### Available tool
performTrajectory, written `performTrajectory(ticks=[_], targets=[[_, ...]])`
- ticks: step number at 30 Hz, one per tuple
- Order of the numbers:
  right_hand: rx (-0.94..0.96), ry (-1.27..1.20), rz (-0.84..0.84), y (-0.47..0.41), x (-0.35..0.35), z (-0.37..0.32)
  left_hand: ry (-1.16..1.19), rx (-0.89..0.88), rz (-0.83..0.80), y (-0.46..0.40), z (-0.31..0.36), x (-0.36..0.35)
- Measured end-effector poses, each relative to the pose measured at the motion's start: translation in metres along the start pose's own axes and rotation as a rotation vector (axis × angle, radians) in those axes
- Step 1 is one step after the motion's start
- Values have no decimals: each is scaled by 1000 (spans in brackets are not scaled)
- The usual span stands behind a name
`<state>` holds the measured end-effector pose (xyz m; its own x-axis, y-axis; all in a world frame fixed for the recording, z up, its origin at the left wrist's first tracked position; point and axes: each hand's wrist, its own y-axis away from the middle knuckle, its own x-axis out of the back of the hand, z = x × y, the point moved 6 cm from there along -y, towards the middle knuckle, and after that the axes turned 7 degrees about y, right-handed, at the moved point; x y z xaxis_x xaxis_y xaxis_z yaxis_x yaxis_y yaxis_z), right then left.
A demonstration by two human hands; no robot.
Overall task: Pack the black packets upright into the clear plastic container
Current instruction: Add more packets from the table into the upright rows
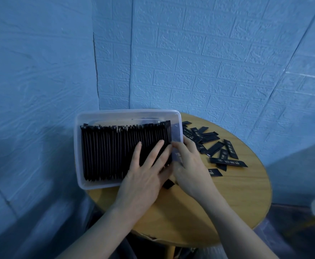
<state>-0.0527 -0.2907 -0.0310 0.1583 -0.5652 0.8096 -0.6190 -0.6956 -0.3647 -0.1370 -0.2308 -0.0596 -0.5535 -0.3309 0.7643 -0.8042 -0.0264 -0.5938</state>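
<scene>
Head view: packing at a round wooden table (190, 217).

Clear, round-cornered rectangular container (89, 182) on the table's left edge, partly overhanging, nearly filled with a dense row of glossy black packets (112, 152) standing on edge. Left hand (149, 171) flat, fingers spread, pressing on the row's right end. Right hand (188, 165) curled at the container's right wall, pinching something there; cannot tell what. Right of the container, loose packets (218, 148) scattered flat, small white print unreadable. Behind, blue brick-embossed wall (209, 53).
</scene>
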Motion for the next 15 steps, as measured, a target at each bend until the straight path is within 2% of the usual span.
performTrajectory(ticks=[6, 11, 15], targets=[[146, 390, 312, -25, 27, -16, -17, 5, -24, 2, -1, -1], [187, 655, 250, -46, 21, -20, -36, 1, -59, 2, -1, -1], [170, 615, 191, -51, 21, -17, -37, -10, -33, 3, -1, 0]])
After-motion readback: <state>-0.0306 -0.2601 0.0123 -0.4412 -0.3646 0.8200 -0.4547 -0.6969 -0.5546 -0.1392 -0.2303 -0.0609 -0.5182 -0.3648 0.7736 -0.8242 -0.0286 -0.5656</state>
